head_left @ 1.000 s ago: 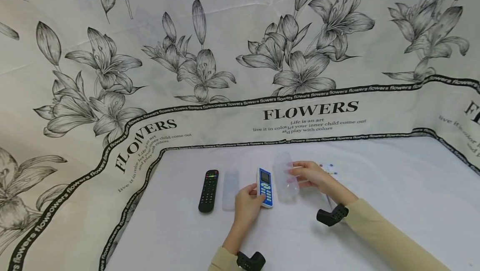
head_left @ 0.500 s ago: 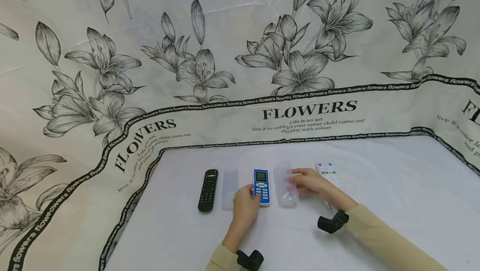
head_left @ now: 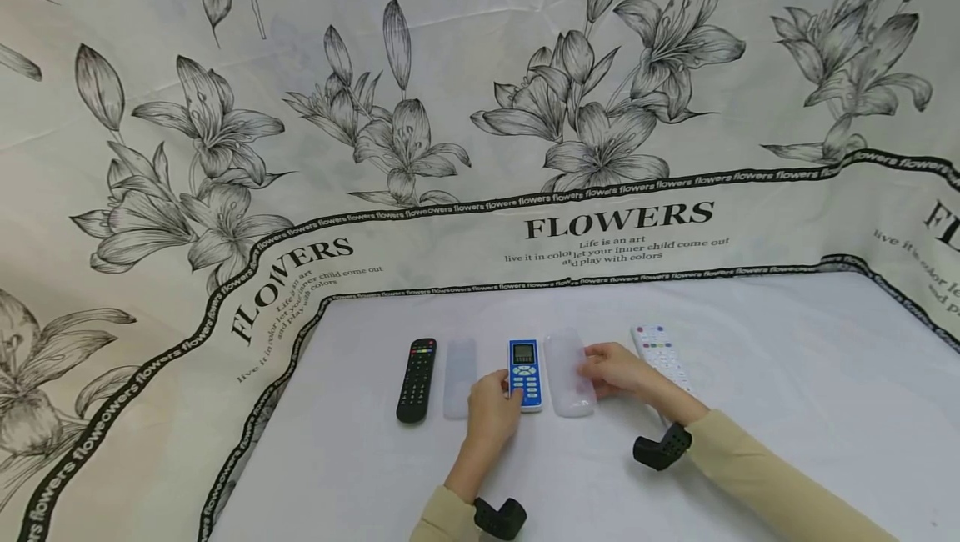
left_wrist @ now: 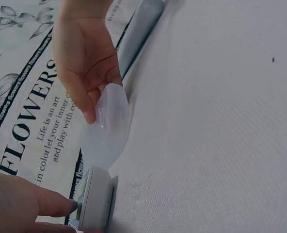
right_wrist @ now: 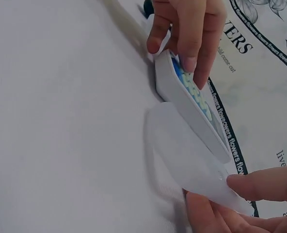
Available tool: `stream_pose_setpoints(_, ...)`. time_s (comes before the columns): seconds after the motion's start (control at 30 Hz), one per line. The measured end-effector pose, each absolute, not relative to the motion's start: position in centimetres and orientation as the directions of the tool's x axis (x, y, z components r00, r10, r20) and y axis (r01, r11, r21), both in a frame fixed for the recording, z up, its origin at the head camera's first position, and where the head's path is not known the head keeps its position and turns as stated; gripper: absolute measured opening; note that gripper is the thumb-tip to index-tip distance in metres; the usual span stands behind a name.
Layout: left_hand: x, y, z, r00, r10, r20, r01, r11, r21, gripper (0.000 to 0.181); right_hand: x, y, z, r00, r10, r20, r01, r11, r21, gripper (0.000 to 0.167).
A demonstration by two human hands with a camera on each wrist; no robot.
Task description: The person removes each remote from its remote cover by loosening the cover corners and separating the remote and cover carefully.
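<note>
Between the thumb and fingers of my left hand [head_left: 493, 409] is a blue-faced white remote control [head_left: 526, 382] with a small grey screen at its top. It stands close to the tabletop, and the right wrist view shows its white side [right_wrist: 192, 104]. My right hand [head_left: 618, 371] pinches the right edge of a translucent plastic remote cover [head_left: 566, 375], thumb on one face and fingers on the other. The cover is held tilted just right of the remote; in the left wrist view the cover [left_wrist: 107, 131] appears slightly beyond it. Part of the remote's left side is hidden by my left hand.
A black remote [head_left: 416, 381] lies at the left, with another translucent cover [head_left: 460, 378] between it and my left hand. Behind my right hand lies a white remote [head_left: 660, 350], partly covered by the forearm. A floral cloth [head_left: 600, 125] hangs behind the white table [head_left: 337, 475].
The remote has shifted slightly left and straightened. In my right hand the cover has turned, showing a smoother, wider face, and dropped slightly. More of the white remote shows than one second ago.
</note>
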State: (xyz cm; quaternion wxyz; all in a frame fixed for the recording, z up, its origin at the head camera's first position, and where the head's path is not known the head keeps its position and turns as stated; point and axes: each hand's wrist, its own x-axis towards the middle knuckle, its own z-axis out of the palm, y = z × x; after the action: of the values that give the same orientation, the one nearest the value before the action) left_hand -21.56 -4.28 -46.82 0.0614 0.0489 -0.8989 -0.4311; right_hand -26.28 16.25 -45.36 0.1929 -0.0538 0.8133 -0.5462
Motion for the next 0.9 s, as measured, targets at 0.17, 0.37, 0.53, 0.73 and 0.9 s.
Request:
stream_pose_setpoints(0.17, -21.4, -4.3, -46.4, -0.983, -0.127, 0.133, 0.013, 0.676, 0.737, 0.035, -26.2, 15.9, -45.2, -0.951, -0.23, -0.205, 0.033, 0.586, -0.809, 0.059)
stream_pose_setpoints(0.37, -21.1, -4.0, -44.8, -0.971, -0.093, 0.222, 0.095, 0.698, 0.709, 0.035, -25.9, 16.0, -44.5, -0.979, -0.165, -0.121, -0.035, 0.717, -0.696, 0.058)
stream_pose_setpoints(0.53, -21.0, -3.3, -43.5, -0.974, -0.045, 0.221, 0.142, 0.641, 0.754, 0.035, -25.7, 16.9, -44.1, -0.977, -0.213, 0.032, -0.165, 0.647, -0.745, 0.046)
stream_pose_setpoints(0.73, -21.1, -1.7, -43.3, -0.987, 0.026, 0.16, 0.152, 0.499, 0.853, 0.034, -24.9, 18.9, -44.4, -0.909, -0.215, 0.358, -0.415, 0.554, -0.721, 0.033)
stream_pose_setpoints(0.9, -21.1, 0.4, -43.3, -0.992, 0.065, 0.105, 0.122, 0.398, 0.909, 0.035, -24.0, 21.0, -43.9, -0.872, -0.187, 0.452, -0.471, 0.573, -0.671, 0.034)
